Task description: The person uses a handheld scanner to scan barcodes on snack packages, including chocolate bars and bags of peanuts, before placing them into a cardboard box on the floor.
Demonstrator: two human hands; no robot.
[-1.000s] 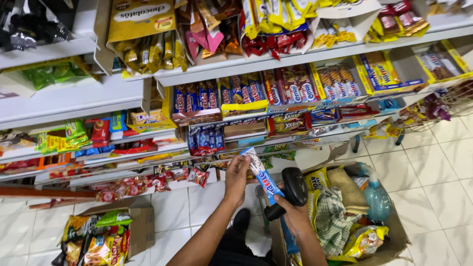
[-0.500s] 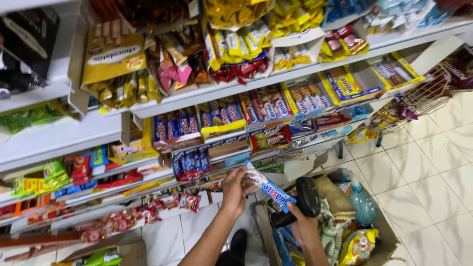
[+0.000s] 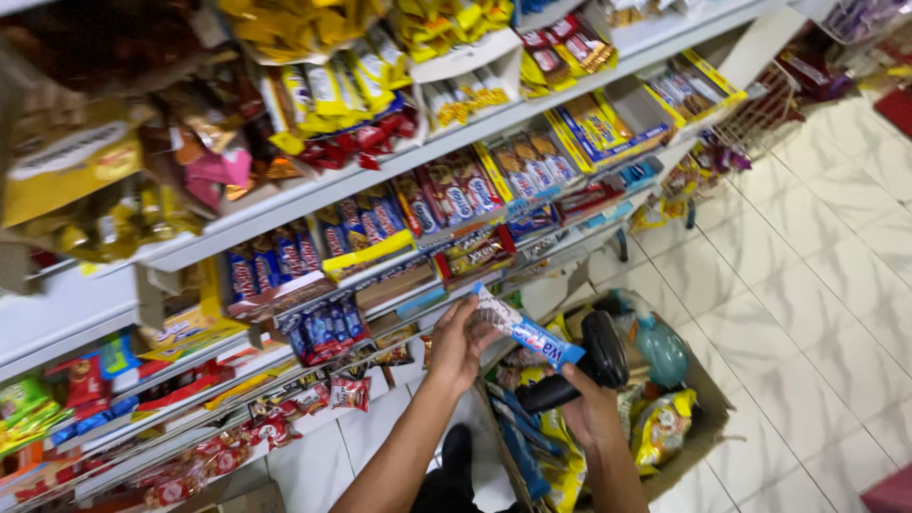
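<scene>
**Snack bar held up beside scanner, shop aisle**

Far left: white shelves [image 3: 66, 313] packed with snack packets, green and red bags low down, a big yellow bag [image 3: 71, 161] up top. Blue biscuit packs [image 3: 323, 328] in a tray on the middle shelf, just left of the hands.

Centre: left hand [image 3: 458, 344] raised in front of the shelf edge, fingers closed on the white end of a blue-and-white snack bar [image 3: 522, 328]. Bar tilted, white end up-left, blue end down-right, held in the air between shelf and box. Blue end just above the scanner head; touching or not, cannot tell.

Right of that: right hand [image 3: 589, 413] wrapped tight round the grip of a black handheld barcode scanner [image 3: 584, 361], head pointing up toward the bar.

Below and right of both hands: open cardboard box [image 3: 708, 418] on the white tiled floor [image 3: 817, 313], stuffed with mixed goods, yellow packets and a teal bottle [image 3: 660, 347] among them.

Far right: wire basket [image 3: 765, 109] hanging at the shelf end.
</scene>
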